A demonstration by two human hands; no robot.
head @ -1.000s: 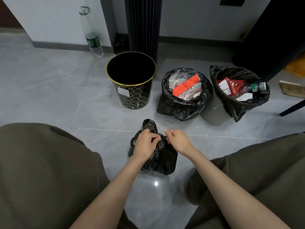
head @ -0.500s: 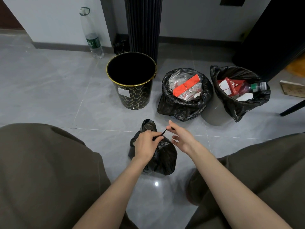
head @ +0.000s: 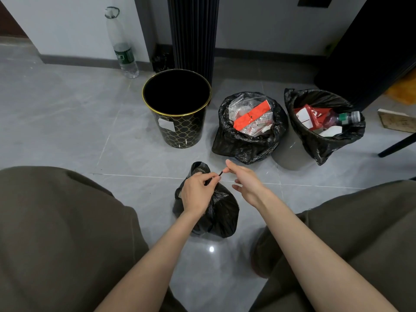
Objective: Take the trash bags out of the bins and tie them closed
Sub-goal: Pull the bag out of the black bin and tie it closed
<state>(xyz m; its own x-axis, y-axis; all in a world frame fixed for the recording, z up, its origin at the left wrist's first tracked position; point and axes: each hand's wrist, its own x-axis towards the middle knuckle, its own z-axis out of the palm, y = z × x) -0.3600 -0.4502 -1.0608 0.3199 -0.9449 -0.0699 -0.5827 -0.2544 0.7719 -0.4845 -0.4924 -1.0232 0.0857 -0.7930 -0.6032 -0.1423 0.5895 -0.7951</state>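
A small filled black trash bag [head: 221,210] sits on the floor between my knees. My left hand [head: 197,191] grips its gathered neck. My right hand [head: 245,181] pinches a thin twisted strand of the bag [head: 220,173] between thumb and forefinger, pulled taut up and to the right, other fingers spread. Behind stands a black bin with gold rim [head: 177,111], with no bag in it. To its right are a bin wrapped in an open black bag [head: 249,140] full of packaging, and a grey bin [head: 290,154] lined with another open bag [head: 324,140] holding rubbish.
A tall plastic bottle [head: 122,50] leans by the wall at the back left. A dark ribbed column [head: 193,34] rises behind the bins. A black furniture leg [head: 396,145] and a wooden board [head: 396,120] are at the right. My knees flank the bag.
My right hand drew away from the left, pulling a thin strand of the bag up and to the right. The left hand stayed on the bag's neck.
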